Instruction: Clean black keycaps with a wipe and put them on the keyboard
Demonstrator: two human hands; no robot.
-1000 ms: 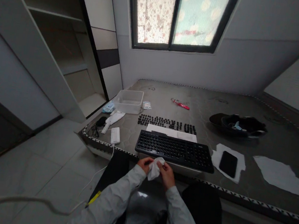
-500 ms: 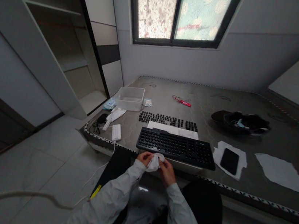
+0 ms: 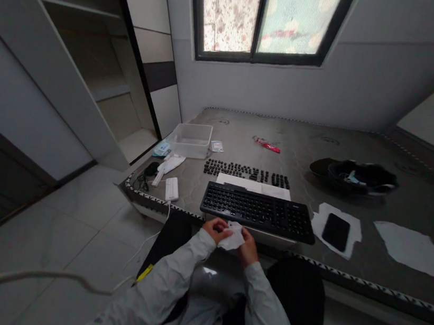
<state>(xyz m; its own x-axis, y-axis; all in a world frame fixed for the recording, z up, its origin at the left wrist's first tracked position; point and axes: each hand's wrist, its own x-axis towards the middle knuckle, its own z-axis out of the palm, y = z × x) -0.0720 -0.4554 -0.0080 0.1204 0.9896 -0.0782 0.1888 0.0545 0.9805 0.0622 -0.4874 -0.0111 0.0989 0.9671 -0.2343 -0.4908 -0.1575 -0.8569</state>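
A white wipe (image 3: 233, 236) is pinched between both hands just in front of the near edge of the black keyboard (image 3: 258, 212), above the person's lap. The left hand (image 3: 215, 229) closes its fingers on the wipe's left side, and the right hand (image 3: 249, 246) grips its right side, so the cloth is stretched a little between them; both sleeves are pale grey. The keyboard lies on a grey mattress (image 3: 393, 218) with a patterned border, which serves as the work surface. Just behind the keyboard sits a white sheet of paper (image 3: 254, 186), and beyond that a row of loose black keycaps (image 3: 246, 173). To the right, a black phone (image 3: 336, 231) rests on a torn white sheet, with another white sheet (image 3: 413, 249) further right. A dark cap (image 3: 355, 175) lies toward the far right. On the left side are a clear plastic box (image 3: 190, 139), a white power strip (image 3: 172, 188) with its cord running down to the floor, and a small red packet (image 3: 267, 145) near the far edge. A window (image 3: 266, 17) is on the wall behind.
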